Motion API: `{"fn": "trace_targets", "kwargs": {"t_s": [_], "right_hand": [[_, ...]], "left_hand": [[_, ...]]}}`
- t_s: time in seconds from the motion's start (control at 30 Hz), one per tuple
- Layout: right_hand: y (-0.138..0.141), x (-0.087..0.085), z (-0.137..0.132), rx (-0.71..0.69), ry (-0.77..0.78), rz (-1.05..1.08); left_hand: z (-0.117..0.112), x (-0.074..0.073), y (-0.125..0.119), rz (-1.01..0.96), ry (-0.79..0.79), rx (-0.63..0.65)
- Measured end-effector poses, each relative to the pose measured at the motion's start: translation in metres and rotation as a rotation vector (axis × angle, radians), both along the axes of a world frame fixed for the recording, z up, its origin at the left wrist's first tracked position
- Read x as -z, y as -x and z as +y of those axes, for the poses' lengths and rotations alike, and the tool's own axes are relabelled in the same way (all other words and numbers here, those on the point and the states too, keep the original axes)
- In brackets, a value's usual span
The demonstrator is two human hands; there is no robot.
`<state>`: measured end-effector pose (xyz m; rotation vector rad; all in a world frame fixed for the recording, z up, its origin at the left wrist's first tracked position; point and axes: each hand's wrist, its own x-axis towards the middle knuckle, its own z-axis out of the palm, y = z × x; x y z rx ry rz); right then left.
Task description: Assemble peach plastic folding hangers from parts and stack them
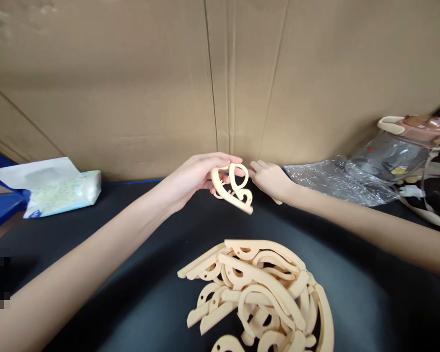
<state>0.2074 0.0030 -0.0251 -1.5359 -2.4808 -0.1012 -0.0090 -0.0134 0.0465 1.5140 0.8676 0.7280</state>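
Note:
My left hand (pixel 214 172) is closed on a cream plastic hanger part (pixel 238 188), with a rounded loop, a small curl and a straight edge, held above the table. More cream loops show behind it between the fingers, so it may be more than one part. Close by on the right, my right hand (pixel 271 180) is low by the cardboard with its fingers curled. The tip of another cream part (pixel 277 201) sticks out under that palm; the rest is hidden. Nearer me lies a heap of similar curved hanger parts (pixel 264 283), overlapping one another.
A black table surface (pixel 143 274) lies under everything, with a cardboard wall (pixel 150 88) behind. On the left is a pack of tissues (pixel 66 195). At the right are a clear plastic bag (pixel 326 181) and a transparent bottle (pixel 392 151) with a pink lid and strap.

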Motion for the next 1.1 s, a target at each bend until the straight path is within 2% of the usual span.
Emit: {"fn": "trace_targets", "kwargs": {"t_s": [0.1,0.17,0.2,0.27,0.33,0.37,0.47,0.57,0.63,0.7,0.8,0.87,0.97,1.1], "right_hand": [[0.0,-0.008,0.002,-0.076,0.007,0.09],[0.004,-0.017,-0.002,-0.179,0.103,0.225],[0.007,-0.021,-0.006,-0.249,0.22,0.351],[0.013,-0.031,-0.015,-0.388,0.574,0.731],[0.017,-0.041,-0.022,-0.411,0.844,1.059],[0.017,-0.045,-0.025,-0.372,0.902,1.151],[0.014,-0.055,-0.026,-0.208,0.843,1.249],[0.008,-0.063,-0.023,-0.123,0.62,1.244],[0.007,-0.068,-0.021,-0.112,0.441,1.16],[0.006,-0.073,-0.022,-0.138,0.227,0.965],[0.004,-0.078,-0.026,-0.153,-0.165,0.473],[0.002,-0.081,-0.028,-0.115,-0.348,0.095],[0.003,-0.081,-0.03,-0.112,-0.38,-0.291],[0.015,-0.069,-0.027,-0.083,-0.29,-0.416]], "left_hand": [[-0.004,-0.004,-0.001,-0.034,-0.08,0.028],[-0.005,-0.005,-0.001,-0.051,-0.121,0.046],[-0.005,-0.006,-0.001,-0.055,-0.139,0.055],[-0.003,-0.006,0.001,-0.06,-0.177,0.084],[0.0,-0.006,0.004,-0.074,-0.227,0.11],[0.001,-0.005,0.006,-0.079,-0.254,0.108],[0.003,-0.003,0.01,-0.073,-0.297,0.06],[0.001,0.002,0.007,-0.087,-0.245,-0.01],[0.0,0.004,0.002,-0.098,-0.21,-0.061],[0.0,0.005,-0.003,-0.097,-0.188,-0.12],[0.002,0.004,-0.005,-0.065,-0.138,-0.175],[0.003,0.005,-0.005,-0.033,-0.09,-0.15],[0.002,0.011,-0.004,-0.024,-0.035,-0.098],[0.0,0.021,-0.01,-0.022,-0.014,-0.118]]}}
